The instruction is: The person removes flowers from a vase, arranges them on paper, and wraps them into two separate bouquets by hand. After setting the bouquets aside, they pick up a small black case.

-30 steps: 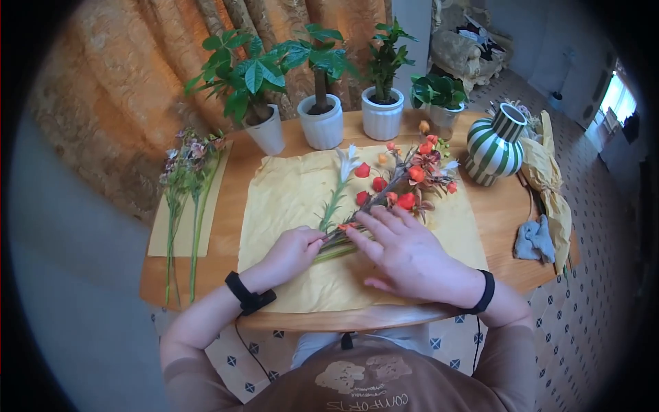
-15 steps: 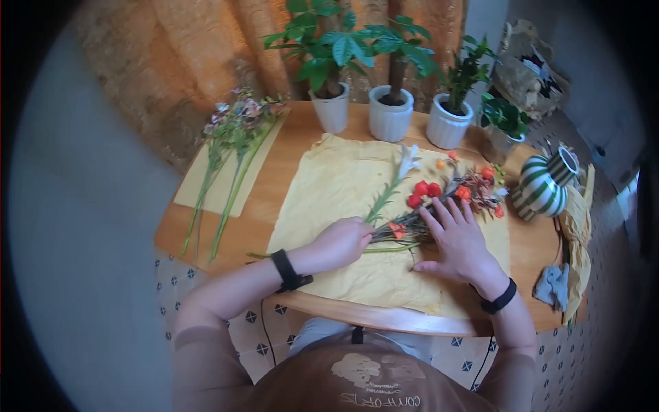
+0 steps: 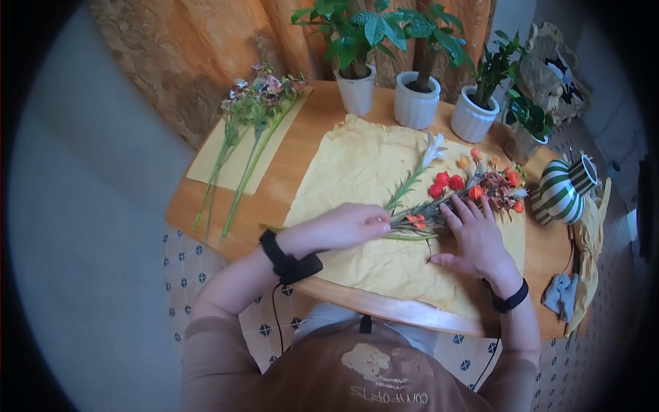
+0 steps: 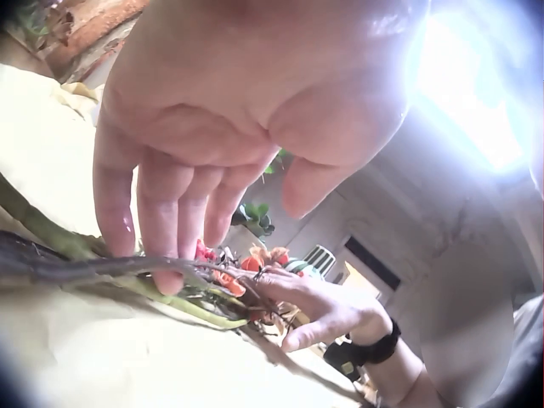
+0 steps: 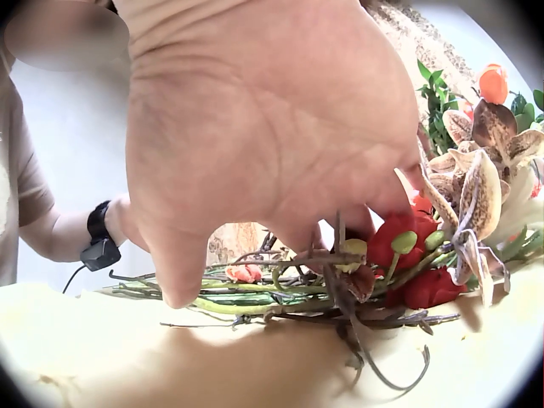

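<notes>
Red-and-orange artificial flower bundle (image 3: 458,193) lying on crumpled yellow paper (image 3: 364,172), left hand (image 3: 343,225) now flattened, straight fingertips pressing the stems, right hand (image 3: 476,237) still spread over the blooms, striped green-white vase (image 3: 561,191) nearby.

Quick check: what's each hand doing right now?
Left hand: open, fingertips pressing the bundled green and brown flower stems.
Right hand: open, fingers spread over the same stems.

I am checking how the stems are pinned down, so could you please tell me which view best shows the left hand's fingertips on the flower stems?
The left wrist view: the left hand's fingertips press straight down on the flower stems. The head view shows only the back of that hand over the stems. The right wrist view shows just its wrist, far off.
</notes>
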### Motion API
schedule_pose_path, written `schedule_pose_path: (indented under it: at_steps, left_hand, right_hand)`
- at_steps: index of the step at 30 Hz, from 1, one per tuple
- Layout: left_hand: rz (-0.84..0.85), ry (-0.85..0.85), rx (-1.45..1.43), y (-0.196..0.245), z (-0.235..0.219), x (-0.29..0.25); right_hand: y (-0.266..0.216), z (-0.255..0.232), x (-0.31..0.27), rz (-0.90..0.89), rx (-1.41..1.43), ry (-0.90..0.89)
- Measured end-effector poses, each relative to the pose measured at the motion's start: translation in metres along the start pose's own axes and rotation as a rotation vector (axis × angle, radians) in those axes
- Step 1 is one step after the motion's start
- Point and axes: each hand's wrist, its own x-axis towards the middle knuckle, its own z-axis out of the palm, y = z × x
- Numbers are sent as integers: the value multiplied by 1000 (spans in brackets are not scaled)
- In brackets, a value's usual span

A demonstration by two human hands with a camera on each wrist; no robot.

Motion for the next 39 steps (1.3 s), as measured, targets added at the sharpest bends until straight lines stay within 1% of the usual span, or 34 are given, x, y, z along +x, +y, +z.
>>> schedule_pose_path:
  at_steps: [1, 2, 4, 5, 6, 8, 10, 11, 13, 14, 16, 18, 22, 24, 26, 27, 29, 30, 32, 39]
  left_hand:
    - [13, 18, -80, -4, -2, -1]
    - [8, 9, -89, -5, -7, -5]
    - [17, 300, -464, -4, -18, -13]
    - [123, 339, -708, -10, -20, -18]
    - [228, 367, -956, -18, -22, -21]
    - [291, 391, -1340, -26, -14, -24]
    - [325, 358, -1584, -29, -1, -27]
    - [312, 317, -1612, -26, 6, -24]
    - [135, 603, -1704, -23, 14, -20]
    - [119, 594, -1651, -32, 16, -16]
    - [116, 550, -1649, -41, 18, -15]
    - [109, 508, -1643, -50, 20, -14]
    - [134, 493, -1637, -66, 21, -8]
    - [129, 522, -1648, -77, 23, -9]
    - [349, 245, -1688, -90, 21, -8]
    - [341, 287, -1676, -90, 19, -9]
    - [241, 346, -1674, -85, 19, -7]
    - [238, 377, -1667, -81, 19, -7]
    - [110, 497, -1648, -73, 19, -6]
    - [105, 528, -1610, -71, 21, -6]
  right_hand:
    - [1, 0, 0, 2, 4, -13]
    - [1, 0, 1, -5, 0, -9]
    - [1, -1, 2, 2, -11, -18]
    - [0, -1, 3, 17, -8, -34]
    - [0, 0, 4, 0, 11, -8]
    - [4, 1, 1, -6, 31, 22]
    - [9, 5, 1, -28, 39, 53]
    - [10, 8, 1, -34, 44, 61]
    - [12, 5, 1, -41, 56, 42]
    - [13, 6, 0, -30, 45, 30]
    - [15, 10, 0, -69, 44, 80]
    - [16, 11, -1, -74, 51, 79]
    - [21, 10, -2, -95, 81, 93]
    - [20, 12, -1, -121, 112, 99]
    - [16, 14, -1, -89, 95, 133]
    - [12, 8, -1, -65, 86, 53]
    - [10, 5, 0, -44, 88, 7]
    - [9, 7, 0, -66, 78, 39]
    - [8, 8, 2, -81, 72, 35]
    - [6, 7, 3, -55, 54, -19]
